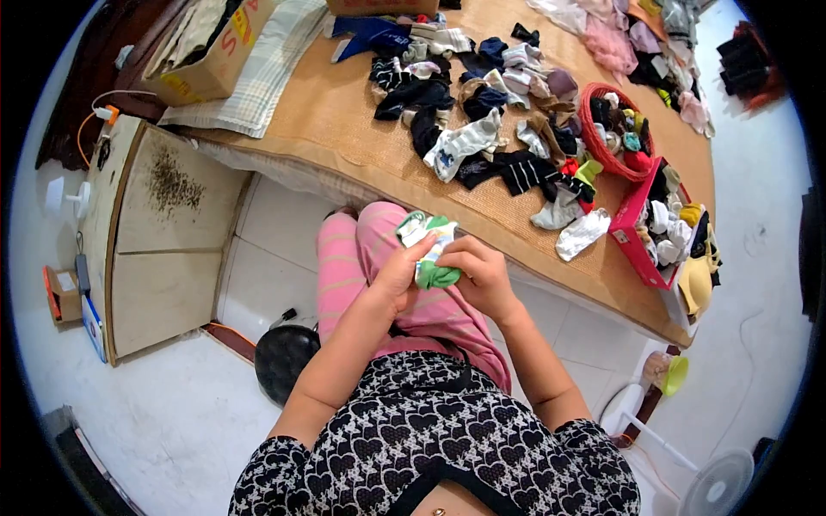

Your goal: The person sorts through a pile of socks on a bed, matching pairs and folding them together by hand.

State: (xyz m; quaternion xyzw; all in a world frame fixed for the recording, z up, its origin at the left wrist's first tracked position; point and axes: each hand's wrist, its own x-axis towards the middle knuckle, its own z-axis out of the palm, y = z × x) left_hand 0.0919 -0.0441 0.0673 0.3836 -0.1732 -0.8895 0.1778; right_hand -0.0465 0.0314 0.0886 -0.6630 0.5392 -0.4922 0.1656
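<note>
A white and green sock [437, 273] is bunched up between my two hands, above my lap. My left hand [401, 272] grips its left side, thumb on top. Curled fingers of my right hand [478, 273] pinch its right edge near the green part. On the mat-covered bed [301, 142] ahead lies a loose pile of socks, with black ones [413, 101], a white patterned one [465, 144] and a striped black one [525, 172]. A plain white sock [583, 235] rests near the bed's front edge.
A red basket [588, 129] and a pink box [632, 245], both filled with socks, stand on the bed's right. Beige bras [695, 288] hang by the box. Left are a cardboard box [176, 82] and a cabinet [172, 288]. A fan [718, 488] stands at lower right.
</note>
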